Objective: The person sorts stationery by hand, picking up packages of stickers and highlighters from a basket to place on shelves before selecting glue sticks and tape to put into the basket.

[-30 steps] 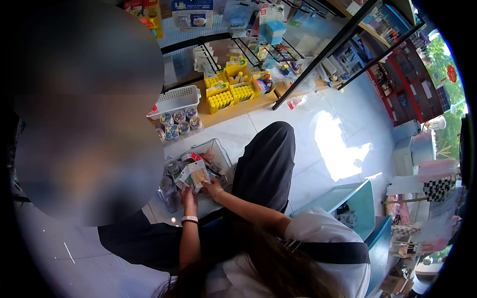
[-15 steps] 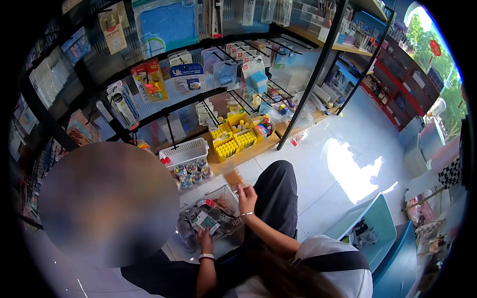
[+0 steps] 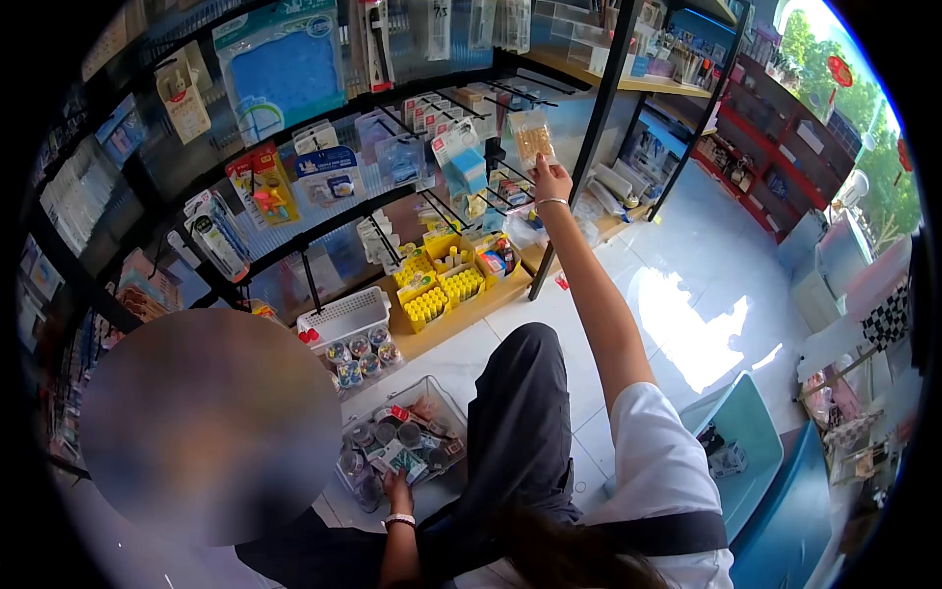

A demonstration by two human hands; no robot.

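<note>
My right hand (image 3: 552, 181) is raised at the end of an outstretched arm. It pinches the lower edge of a flat clear packet (image 3: 531, 135) with gold-brown contents, close to the rack's black hooks (image 3: 515, 90). Down at the floor, my left hand (image 3: 397, 488) grips a small carded packet (image 3: 400, 457) with green and white on it. That hand is over a clear plastic bin (image 3: 459, 412), which contains several round dark-looking jars (image 3: 408, 434) and other small packs. Part of the carded packet is hidden by my fingers.
Yellow boxes of glue-stick-like tubes (image 3: 427, 308) stand on the low wooden shelf beside a white basket (image 3: 345, 316) and tubs of coloured bits (image 3: 369, 364). A black rack post (image 3: 592, 147) rises near my right arm. An aqua tub (image 3: 751, 432) stands at right.
My right hand has lifted the gold-brown packet from above the bin up and forward to the rack hooks, straightening the arm. My left hand stays at the bin, still holding the carded packet.
</note>
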